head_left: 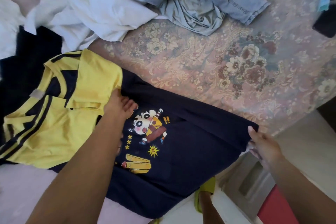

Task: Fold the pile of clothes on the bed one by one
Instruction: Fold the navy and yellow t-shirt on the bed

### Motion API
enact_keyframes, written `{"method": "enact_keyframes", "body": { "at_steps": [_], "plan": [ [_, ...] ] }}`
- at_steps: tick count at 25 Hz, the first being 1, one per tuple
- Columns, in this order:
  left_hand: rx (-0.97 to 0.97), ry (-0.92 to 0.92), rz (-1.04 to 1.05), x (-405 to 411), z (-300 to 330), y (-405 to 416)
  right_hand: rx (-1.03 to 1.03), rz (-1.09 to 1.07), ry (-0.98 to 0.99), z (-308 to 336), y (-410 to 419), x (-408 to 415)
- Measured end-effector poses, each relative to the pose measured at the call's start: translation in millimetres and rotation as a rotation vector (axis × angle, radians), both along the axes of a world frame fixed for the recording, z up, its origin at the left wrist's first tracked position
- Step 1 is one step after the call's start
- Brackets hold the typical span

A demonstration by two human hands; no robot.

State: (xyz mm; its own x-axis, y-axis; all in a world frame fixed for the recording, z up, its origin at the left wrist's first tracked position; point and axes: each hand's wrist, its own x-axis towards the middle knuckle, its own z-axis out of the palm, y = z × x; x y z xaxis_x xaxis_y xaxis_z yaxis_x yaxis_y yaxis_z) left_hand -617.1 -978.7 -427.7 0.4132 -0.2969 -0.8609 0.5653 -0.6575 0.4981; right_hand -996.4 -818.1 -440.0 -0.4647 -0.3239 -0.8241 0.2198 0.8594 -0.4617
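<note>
Our right hand [261,143] pinches the navy shirt [190,143]; left fingers [127,104] press flat, together. Tugging unevenly could skew the fold.

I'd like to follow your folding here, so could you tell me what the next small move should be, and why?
Probably carry the right hand with its pinched edge across the navy cartoon T-shirt toward the left hand, which presses it flat near the print, making the first fold.
</note>
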Motion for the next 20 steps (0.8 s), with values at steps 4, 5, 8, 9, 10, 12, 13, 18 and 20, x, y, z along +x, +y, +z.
{"method": "enact_keyframes", "body": {
  "at_steps": [4,5,8,9,10,12,13,18,20],
  "plan": [
    [0.148,-0.809,-0.200,60,5,24,0.078,-0.014,0.094,5,5,23],
    [0.189,-0.945,-0.336,79,4,25,0.100,-0.023,0.077,8,4,30],
    [0.200,-0.943,-0.620,132,-7,15,0.147,-0.096,0.052,10,0,46],
    [0.197,-0.872,-0.668,144,-12,9,0.156,-0.126,0.070,8,-1,49],
    [0.195,-0.802,-0.700,155,-16,4,0.171,-0.155,0.089,9,-2,53],
    [0.176,-0.729,-0.737,167,-20,1,0.210,-0.223,0.085,7,-3,60],
    [0.137,-0.734,-0.727,169,-19,0,0.204,-0.263,0.086,4,0,60],
    [-0.163,-0.496,-0.149,181,5,-10,0.202,-0.429,-0.029,1,-6,71],
    [-0.098,-0.553,-0.135,200,11,-11,0.192,-0.473,-0.043,-1,-9,73]
  ]
}}
